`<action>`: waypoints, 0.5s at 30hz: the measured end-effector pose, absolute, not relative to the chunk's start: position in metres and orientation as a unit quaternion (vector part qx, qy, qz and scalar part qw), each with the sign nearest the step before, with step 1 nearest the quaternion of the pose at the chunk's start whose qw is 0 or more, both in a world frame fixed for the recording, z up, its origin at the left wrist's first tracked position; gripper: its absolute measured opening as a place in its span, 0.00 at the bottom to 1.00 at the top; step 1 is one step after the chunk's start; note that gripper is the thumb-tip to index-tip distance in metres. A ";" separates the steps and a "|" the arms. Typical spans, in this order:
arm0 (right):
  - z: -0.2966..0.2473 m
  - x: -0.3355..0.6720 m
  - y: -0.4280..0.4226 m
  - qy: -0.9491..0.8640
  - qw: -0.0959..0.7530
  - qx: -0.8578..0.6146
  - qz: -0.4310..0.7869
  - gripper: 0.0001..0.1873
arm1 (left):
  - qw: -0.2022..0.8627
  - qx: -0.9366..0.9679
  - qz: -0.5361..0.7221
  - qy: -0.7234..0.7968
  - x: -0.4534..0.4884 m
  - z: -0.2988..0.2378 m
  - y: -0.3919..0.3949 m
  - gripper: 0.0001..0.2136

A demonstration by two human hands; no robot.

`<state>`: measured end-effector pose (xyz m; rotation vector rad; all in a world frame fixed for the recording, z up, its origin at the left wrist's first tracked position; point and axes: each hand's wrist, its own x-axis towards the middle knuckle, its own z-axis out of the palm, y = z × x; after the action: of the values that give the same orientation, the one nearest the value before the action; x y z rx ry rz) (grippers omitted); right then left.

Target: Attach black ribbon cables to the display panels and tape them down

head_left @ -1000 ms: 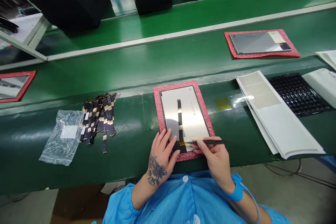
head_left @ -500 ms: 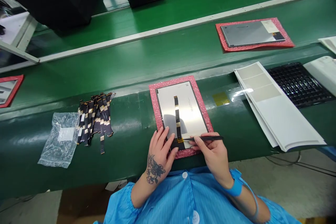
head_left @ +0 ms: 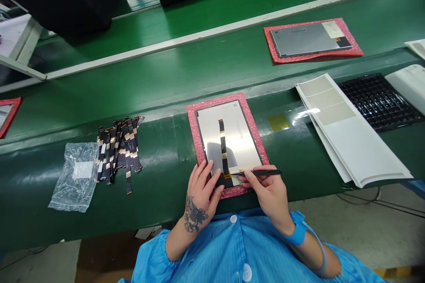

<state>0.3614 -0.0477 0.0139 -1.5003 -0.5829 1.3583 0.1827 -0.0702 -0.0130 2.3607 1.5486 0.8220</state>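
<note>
Tweezers at panel (cable pile, bag well left).

View drifts a bit: the panel under the left hand and right hand creeps up-left in frame, and the red tray at far left slips mostly out.

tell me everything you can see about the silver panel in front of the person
The silver panel is a flat, shiny metallic-looking rectangle with a thin dark border, lying on a pink foam mat on the green bench. A dark ribbon cable with gold patches runs down its middle. The left hand rests on its near end; the right hand holds a thin dark tool there.
</note>
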 end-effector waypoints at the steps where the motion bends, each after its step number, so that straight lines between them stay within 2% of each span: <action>1: 0.013 0.361 -0.048 -0.241 0.496 -0.618 0.560 0.27 | 0.099 0.800 0.278 0.522 0.183 -0.013 -0.070 0.15; 15: 0.011 0.362 -0.050 -0.247 0.496 -0.616 0.560 0.27 | 0.086 0.824 0.248 0.501 0.184 -0.010 -0.070 0.15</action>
<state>0.3619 -0.0499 0.0114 -1.4925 -0.5992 1.3574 0.1843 -0.0696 -0.0100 2.4566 1.4935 0.7394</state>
